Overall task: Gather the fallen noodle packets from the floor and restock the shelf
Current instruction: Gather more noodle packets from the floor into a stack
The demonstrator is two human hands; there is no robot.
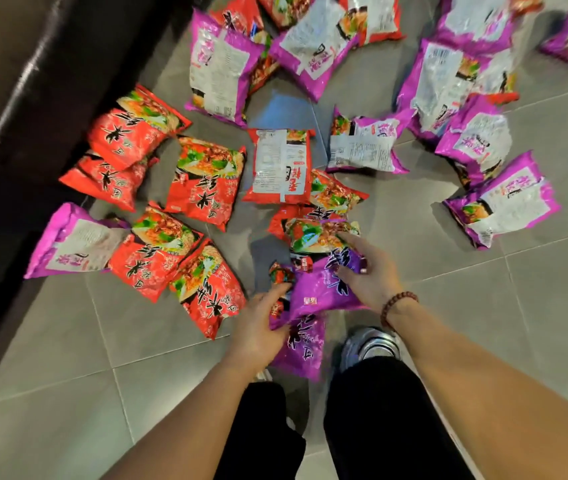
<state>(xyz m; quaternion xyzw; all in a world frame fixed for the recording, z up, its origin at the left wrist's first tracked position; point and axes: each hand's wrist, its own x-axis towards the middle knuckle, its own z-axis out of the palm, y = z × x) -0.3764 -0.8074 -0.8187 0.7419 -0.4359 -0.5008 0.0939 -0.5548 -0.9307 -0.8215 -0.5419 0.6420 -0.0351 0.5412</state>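
Head view:
- Floor (483, 306) is grey tile with noodle packets scattered across it.
- The red packets (203, 181) cluster left and centre, mostly face up and several overlapping. 1 red packet (280, 166) in the centre lies label side up.
- The purple packets (476, 143) sit mostly far and right, label side up. 1 stray purple packet (74, 240) lies at the left, beside the red group.
- Dark unit (16, 98) runs along the left edge, and the nearest red packets touch its base. Cannot tell if it is the shelf.
- Both hands are on a small stack of 2 purple packets, near centre, in front of the person's legs.
- Left hand (258, 327): fingers clenched round the left edge of the lower purple packet (301, 344).
- Right hand (369, 271): fingers curled over the right side of the upper purple packet (324, 289), grasping it. Bead bracelet (398, 306) is on that wrist.
- The upper packet overlaps the lower one and both are face up. Cannot tell if the stack is clear of the floor.
- Silver shoe (372, 346) shows just right of the stack, with black trousers (379, 410) below it.
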